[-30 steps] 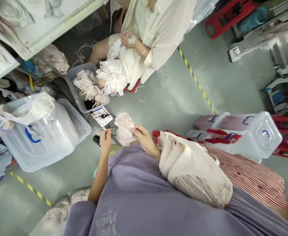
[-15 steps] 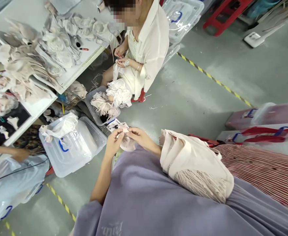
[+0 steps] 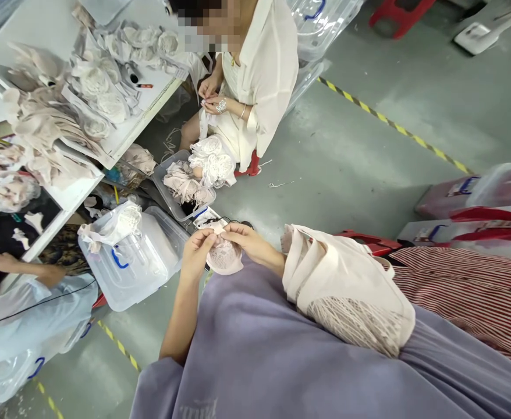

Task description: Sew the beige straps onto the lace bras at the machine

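Between my two hands is a pale beige lace bra piece (image 3: pixel 224 256), its rounded lacy part hanging below my fingers. My left hand (image 3: pixel 197 249) pinches its upper edge between thumb and fingers. Close by on the right, my right hand (image 3: pixel 251 244) is closed on the same edge. A bundle of beige bra pieces (image 3: pixel 347 279), smooth fabric with a lacy lower part, drapes over my right forearm and lap. Behind my hands, a small white box-like object (image 3: pixel 209 217) is partly hidden.
A co-worker in a cream shirt (image 3: pixel 268 75) sits ahead, beside a bin of bras (image 3: pixel 159 177). A lidded plastic box (image 3: pixel 144 265) with a white bra (image 3: pixel 127 224) stands left. The white table (image 3: pixel 148 110) holds heaped bra pieces. Another person's sleeve (image 3: pixel 59 308) shows lower left.
The lace piece now hangs more spread and faces me more fully. My hands stay pinched on its edge. The camera view has shifted slightly; the person at left has raised a hand.
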`<state>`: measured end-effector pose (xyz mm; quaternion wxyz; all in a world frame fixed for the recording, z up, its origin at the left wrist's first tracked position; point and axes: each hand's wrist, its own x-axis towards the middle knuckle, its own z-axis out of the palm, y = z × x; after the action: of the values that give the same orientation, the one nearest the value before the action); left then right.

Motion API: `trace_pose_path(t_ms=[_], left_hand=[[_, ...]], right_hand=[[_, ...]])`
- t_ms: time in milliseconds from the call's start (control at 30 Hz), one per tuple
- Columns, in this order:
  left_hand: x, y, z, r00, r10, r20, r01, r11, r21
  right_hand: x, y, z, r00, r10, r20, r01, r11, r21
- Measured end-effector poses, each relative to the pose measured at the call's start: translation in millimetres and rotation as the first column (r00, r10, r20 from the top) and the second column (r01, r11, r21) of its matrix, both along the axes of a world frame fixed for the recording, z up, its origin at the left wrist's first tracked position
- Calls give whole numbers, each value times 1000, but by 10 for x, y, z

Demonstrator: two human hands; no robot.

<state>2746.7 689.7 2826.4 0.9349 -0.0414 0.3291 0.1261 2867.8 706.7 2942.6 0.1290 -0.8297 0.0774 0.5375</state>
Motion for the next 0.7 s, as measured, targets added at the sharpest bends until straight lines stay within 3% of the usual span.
trace_pose_path(t_ms=[367,700], left_hand=[[20,-36,-29,1000,-9,-1,9,998,-66],[78,-16,-41,999,-47,6,48,993,-107]], right_hand=[[19,-31,-26,997,45,-57,-42,998,51],[64,1,-61,987,-147,-62,145,988,-50]])
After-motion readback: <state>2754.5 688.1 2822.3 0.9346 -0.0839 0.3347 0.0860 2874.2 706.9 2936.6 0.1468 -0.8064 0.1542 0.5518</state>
